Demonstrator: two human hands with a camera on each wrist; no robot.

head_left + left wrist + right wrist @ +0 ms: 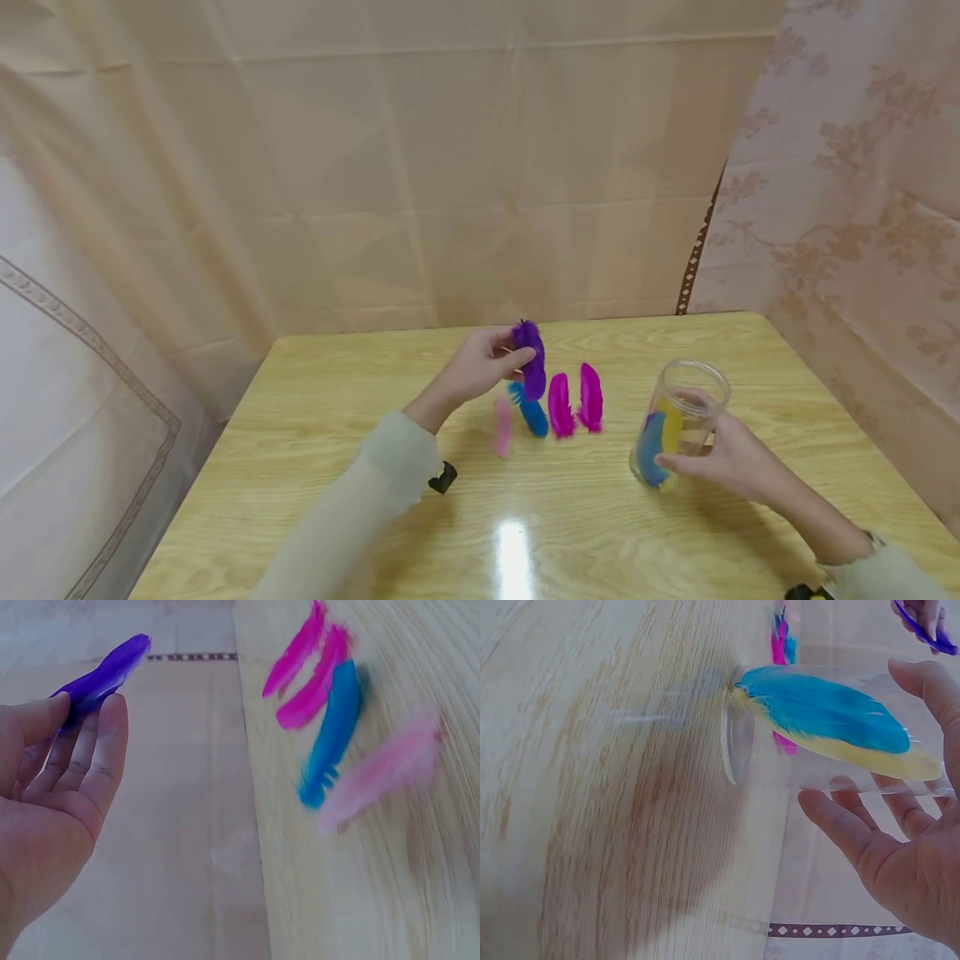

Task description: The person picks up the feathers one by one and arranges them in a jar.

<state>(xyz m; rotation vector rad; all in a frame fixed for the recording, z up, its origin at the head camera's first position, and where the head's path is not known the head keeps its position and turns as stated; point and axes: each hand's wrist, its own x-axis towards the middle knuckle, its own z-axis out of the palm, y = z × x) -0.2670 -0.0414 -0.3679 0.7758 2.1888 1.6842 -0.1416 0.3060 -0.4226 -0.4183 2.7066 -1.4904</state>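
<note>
My left hand (483, 364) pinches a purple feather (533, 367) between thumb and fingers, raised over the far middle of the table. In the left wrist view the purple feather (109, 679) points up and to the right out of the fingertips. My right hand (723, 454) grips a clear jar (647, 429) from its right side, fingers round the back and thumb in front. The jar stands upright on the table with its mouth uncovered. Inside it lean a blue feather (829, 709) and a yellow feather (847, 750), seen through the wall.
On the table (360, 533), below the left hand, lie a pale pink feather (503, 427), a blue feather (535, 417) and two magenta feathers (560, 407), side by side. A beige cloth (480, 167) hangs behind the table, with patterned cloth (862, 208) at the right.
</note>
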